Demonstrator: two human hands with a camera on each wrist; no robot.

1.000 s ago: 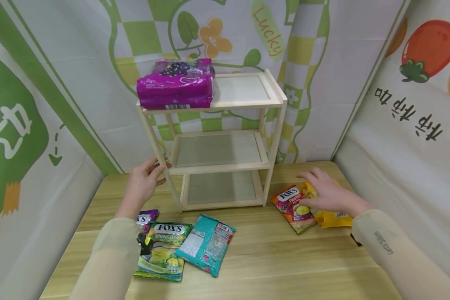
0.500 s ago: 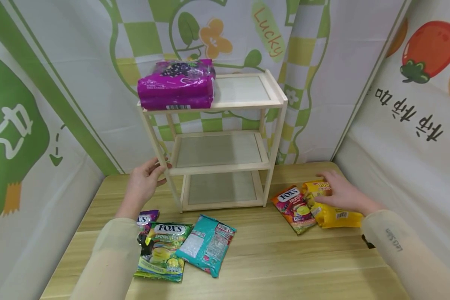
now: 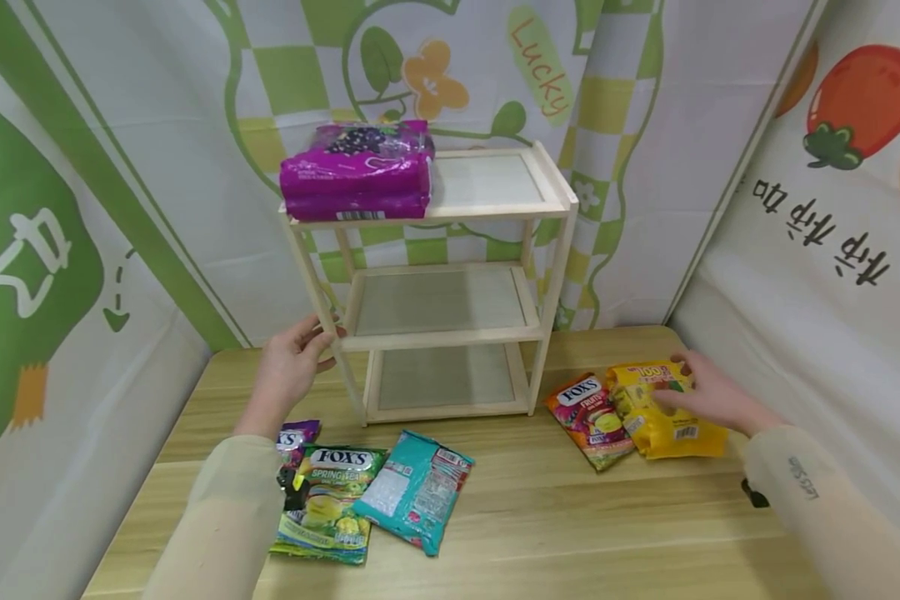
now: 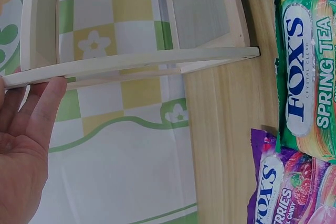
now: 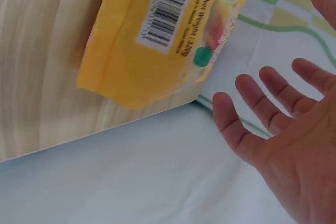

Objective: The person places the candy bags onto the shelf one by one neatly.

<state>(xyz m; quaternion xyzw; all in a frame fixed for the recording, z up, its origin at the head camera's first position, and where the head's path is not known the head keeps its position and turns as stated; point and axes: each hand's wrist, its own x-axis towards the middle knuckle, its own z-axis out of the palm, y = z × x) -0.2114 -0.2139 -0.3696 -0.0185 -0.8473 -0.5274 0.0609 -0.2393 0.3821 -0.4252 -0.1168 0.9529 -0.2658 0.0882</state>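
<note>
A small wooden shelf rack (image 3: 442, 337) with three levels stands at the back of the table. My left hand (image 3: 288, 367) grips its left front post, fingertips against the wood in the left wrist view. Over at the right, my right hand (image 3: 716, 398) hovers above a yellow candy bag (image 3: 663, 429). The right wrist view shows its fingers (image 5: 252, 100) spread and apart from the bag, holding nothing. Beside the yellow bag lies an orange-red Fox's Fruits bag (image 3: 591, 421). A purple candy pack (image 3: 356, 179) sits on the rack's top level, at the left.
At the front left lie a green Fox's Spring Tea bag (image 3: 330, 508), a teal bag (image 3: 416, 492) with its printed back up, and a purple Fox's berries bag (image 4: 289, 187) partly hidden by my sleeve. Patterned cloth walls (image 3: 172, 150) enclose the wooden table (image 3: 540, 517).
My right hand has moved right, from over the Fox's Fruits bag to the yellow bag's far side, uncovering more of it. My left hand has stayed on the rack's post.
</note>
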